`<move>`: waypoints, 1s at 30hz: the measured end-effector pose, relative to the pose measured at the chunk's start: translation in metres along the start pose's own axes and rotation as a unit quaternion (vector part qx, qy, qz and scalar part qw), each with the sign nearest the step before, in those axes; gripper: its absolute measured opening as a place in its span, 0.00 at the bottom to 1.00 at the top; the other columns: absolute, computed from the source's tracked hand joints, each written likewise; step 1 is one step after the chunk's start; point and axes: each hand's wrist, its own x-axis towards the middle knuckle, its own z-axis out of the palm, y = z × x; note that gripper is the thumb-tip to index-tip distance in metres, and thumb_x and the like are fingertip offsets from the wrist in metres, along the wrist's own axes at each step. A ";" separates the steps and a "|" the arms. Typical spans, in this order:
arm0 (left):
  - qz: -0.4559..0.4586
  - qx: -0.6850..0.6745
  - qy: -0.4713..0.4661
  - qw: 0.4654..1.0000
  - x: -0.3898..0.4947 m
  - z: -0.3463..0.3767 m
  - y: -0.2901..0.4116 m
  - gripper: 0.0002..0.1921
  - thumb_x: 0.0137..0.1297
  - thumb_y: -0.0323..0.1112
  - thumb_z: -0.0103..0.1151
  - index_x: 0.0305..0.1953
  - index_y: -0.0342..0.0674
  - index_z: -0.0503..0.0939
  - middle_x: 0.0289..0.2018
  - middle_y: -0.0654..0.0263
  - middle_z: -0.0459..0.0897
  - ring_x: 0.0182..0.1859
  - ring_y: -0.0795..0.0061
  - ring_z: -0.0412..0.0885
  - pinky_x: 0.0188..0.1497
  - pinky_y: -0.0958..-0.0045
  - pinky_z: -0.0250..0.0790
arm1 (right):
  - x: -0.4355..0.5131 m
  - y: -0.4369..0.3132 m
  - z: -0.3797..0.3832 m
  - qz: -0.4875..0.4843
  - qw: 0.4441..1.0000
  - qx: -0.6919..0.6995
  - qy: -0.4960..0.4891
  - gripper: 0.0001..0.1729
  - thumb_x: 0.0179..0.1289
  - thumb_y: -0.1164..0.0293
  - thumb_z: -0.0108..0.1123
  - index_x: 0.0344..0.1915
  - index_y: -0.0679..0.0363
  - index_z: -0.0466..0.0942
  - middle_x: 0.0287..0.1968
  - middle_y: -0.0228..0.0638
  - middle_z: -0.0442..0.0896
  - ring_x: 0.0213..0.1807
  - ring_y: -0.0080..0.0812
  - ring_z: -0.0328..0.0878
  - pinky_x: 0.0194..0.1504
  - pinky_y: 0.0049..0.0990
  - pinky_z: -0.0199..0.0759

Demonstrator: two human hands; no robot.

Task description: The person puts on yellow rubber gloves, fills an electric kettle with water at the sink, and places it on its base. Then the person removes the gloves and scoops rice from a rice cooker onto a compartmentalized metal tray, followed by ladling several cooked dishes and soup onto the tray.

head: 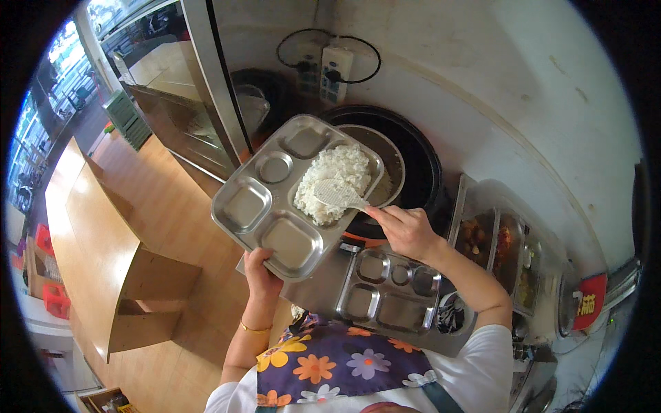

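Observation:
My left hand (263,271) grips the near corner of a stainless-steel compartment tray (248,170), thumb over the rim. Cooked white rice (335,168) is heaped in one large compartment; the other compartments in that tray hold nothing. In my right hand (405,229) is a white rice paddle (338,194) with a dimpled blade, which rests flat on the rice. Behind the tray, and partly hidden by it, stands a round black rice cooker (421,149) with its inner pot (397,160) showing some rice.
Below my right arm, a second compartment tray (405,304) lies on a metal counter (315,284). Food pans (477,232) with cooked dishes stand at right. A power strip (335,72) with a looped black cable hangs on the wall. Wooden tables (98,222) stand at left.

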 end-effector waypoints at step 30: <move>-0.219 0.124 -0.151 0.956 -0.004 -0.040 0.108 0.32 0.45 0.42 0.53 0.55 0.37 0.72 0.49 0.59 0.77 0.52 0.62 0.76 0.53 0.63 0.69 | -0.062 0.043 -0.062 0.440 0.865 0.044 0.236 0.06 0.60 0.71 0.59 0.32 0.59 0.83 0.28 0.32 0.82 0.28 0.28 0.78 0.31 0.27 0.71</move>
